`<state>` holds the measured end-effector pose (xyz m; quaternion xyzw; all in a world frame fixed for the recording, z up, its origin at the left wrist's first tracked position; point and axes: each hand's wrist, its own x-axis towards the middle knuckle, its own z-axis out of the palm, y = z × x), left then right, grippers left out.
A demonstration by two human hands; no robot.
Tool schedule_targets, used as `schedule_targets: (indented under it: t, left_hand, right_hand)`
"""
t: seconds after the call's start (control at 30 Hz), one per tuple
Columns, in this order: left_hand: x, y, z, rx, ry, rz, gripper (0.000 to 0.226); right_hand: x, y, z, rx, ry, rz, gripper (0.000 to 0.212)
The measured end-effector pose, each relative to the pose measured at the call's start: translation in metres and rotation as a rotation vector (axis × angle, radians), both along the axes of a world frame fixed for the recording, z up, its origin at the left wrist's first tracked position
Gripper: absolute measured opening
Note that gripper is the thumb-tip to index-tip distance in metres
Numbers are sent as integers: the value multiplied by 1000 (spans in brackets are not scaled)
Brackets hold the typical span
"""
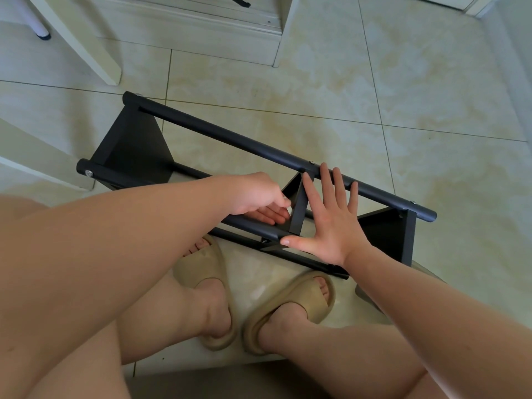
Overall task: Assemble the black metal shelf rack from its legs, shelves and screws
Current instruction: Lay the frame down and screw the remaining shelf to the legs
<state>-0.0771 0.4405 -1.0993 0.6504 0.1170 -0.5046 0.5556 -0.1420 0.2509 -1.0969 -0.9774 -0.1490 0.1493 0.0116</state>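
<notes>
Two hands attended the rack (pixel 230 136), laid sideways on the floor (pixel 374 82): right hand (pixel 331 226) spread flat, apparently bracing the middle shelf (pixel 298 208); left hand (pixel 253 194) curled inside the frame, its contents indeterminable.

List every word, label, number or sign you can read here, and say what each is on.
None legible: the black shelf rack, beige slippers and floor tiles show no words, numbers or logos.
A small pale mark low on the rack: too small to read.
</notes>
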Motion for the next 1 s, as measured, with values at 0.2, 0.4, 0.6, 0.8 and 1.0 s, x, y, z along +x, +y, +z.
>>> schedule_targets:
  t: [0.2, 0.4, 0.6, 0.8, 1.0]
  left_hand:
    - [1, -2, 1, 59, 11, -37, 12]
    - [2, 3, 1, 99, -83, -128, 12]
    - [3, 10, 1, 95, -164, -239, 14]
    - [1, 12, 1, 109, -224, -345, 19]
    - [2, 14, 4, 237, -416, -590, 22]
  right_hand:
    - [0, 0, 0, 0, -1, 0, 126]
    - [0, 0, 0, 1, -5, -1, 126]
    - [0, 1, 1, -6, -7, -2, 127]
    - [0, 0, 1, -12, -1, -5, 126]
    - [0, 1, 2, -15, 1, -3, 126]
